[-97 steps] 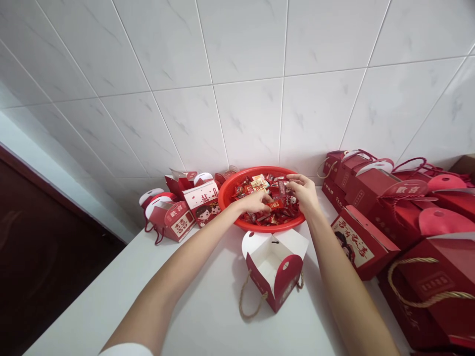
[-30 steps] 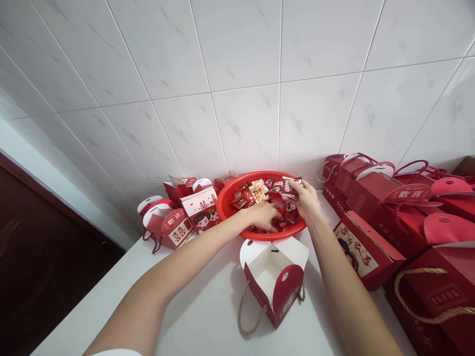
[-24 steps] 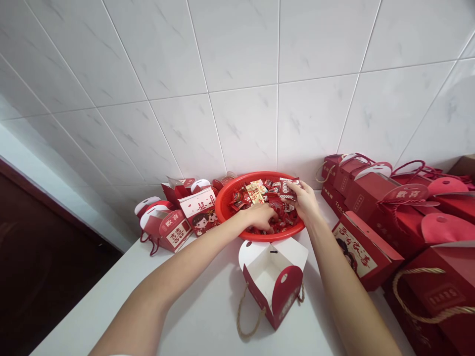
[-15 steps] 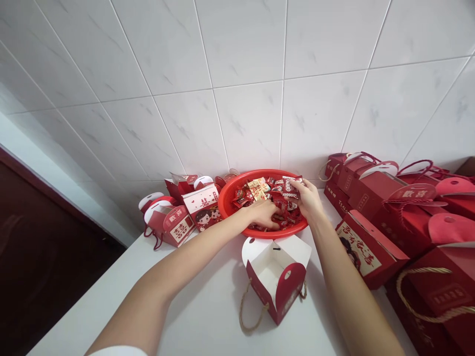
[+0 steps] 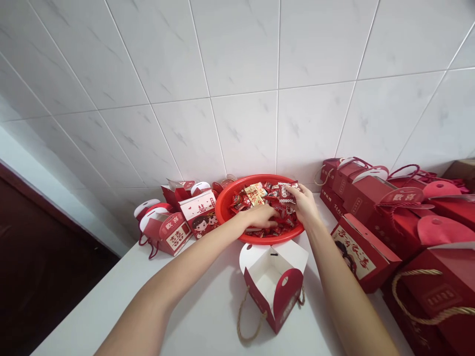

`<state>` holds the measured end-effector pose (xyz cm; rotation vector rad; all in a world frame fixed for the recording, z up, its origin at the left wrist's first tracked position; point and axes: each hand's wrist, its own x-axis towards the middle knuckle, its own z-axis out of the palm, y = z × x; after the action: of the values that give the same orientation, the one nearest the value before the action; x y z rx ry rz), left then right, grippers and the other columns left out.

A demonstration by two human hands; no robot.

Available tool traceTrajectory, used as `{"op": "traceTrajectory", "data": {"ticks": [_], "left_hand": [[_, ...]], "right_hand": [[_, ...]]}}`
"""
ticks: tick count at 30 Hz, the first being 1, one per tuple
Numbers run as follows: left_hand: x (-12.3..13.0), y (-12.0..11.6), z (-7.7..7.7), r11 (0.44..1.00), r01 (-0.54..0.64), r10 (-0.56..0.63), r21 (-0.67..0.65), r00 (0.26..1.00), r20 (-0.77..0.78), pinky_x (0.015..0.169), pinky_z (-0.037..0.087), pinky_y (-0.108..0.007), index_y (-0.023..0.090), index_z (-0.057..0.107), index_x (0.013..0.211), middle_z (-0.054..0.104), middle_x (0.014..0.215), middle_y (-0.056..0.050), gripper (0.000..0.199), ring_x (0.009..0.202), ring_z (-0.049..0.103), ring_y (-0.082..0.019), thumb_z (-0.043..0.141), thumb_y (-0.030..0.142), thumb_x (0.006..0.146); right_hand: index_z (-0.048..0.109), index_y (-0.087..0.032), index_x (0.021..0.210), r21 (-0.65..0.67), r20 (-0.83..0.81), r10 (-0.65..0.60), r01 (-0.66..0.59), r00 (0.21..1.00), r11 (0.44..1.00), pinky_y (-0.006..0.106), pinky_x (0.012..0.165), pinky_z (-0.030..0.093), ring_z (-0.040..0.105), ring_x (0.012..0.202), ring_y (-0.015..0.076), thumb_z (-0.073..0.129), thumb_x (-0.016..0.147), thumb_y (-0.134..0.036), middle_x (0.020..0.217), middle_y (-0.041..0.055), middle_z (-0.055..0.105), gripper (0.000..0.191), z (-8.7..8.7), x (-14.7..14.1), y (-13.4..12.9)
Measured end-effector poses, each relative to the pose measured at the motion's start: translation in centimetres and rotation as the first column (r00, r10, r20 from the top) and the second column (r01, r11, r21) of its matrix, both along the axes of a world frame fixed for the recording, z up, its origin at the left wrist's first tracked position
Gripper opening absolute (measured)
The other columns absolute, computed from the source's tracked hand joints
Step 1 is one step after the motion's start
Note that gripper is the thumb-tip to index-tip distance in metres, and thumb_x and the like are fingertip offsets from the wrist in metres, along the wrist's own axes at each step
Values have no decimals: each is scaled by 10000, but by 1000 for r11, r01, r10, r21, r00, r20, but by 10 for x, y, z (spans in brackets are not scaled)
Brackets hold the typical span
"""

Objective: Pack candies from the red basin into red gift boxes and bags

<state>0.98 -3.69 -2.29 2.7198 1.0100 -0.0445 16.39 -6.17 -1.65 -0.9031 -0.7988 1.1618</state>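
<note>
A red oval basket (image 5: pixel 223 217) full of wrapped candies (image 5: pixel 256 193) stands near the tiled wall. My left hand (image 5: pixel 261 216) reaches into its middle, with the fingertips among the red wrappers; whether they grip one is hidden. At the basket's right side, my right hand (image 5: pixel 302 200) is closed on a red and white packet (image 5: pixel 287 193). Just in front of the basket, an open red and white box (image 5: pixel 272 284) with rope handles sits on the white table, and no candy shows inside it.
Red gift boxes (image 5: pixel 374 198) are piled along the right side of the table (image 5: pixel 208 306). More decorated boxes (image 5: pixel 172 232) stand left of the basket. Behind everything rises the tiled wall (image 5: pixel 245 128).
The camera view has shifted slightly, so the scene sits a little lower and further left. Both hands stay at the basket, and my right hand still holds the packet.
</note>
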Motion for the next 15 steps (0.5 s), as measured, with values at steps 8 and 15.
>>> {"op": "traceTrajectory", "data": {"ticks": [8, 15], "left_hand": [[-30, 26, -4, 967, -149, 250, -206, 710, 658, 953, 500, -420, 153, 721, 1043, 741, 1089, -107, 438, 1039, 666, -302, 691, 526, 816], [-24, 17, 2, 961, -120, 259, -248, 696, 669, 732, 474, -326, 152, 679, 790, 653, 760, -21, 499, 756, 603, -206, 662, 650, 803]], "right_hand": [[609, -200, 817, -31, -6, 5, -5, 1000, 1000, 223, 476, 532, 623, 643, 139, 748, 589, -290, 758, -23, 652, 282, 0, 1, 3], [596, -196, 822, -36, 21, 47, -47, 999, 998, 239, 485, 539, 627, 668, 153, 749, 613, -296, 779, -4, 664, 278, -1, 1, 3]]}}
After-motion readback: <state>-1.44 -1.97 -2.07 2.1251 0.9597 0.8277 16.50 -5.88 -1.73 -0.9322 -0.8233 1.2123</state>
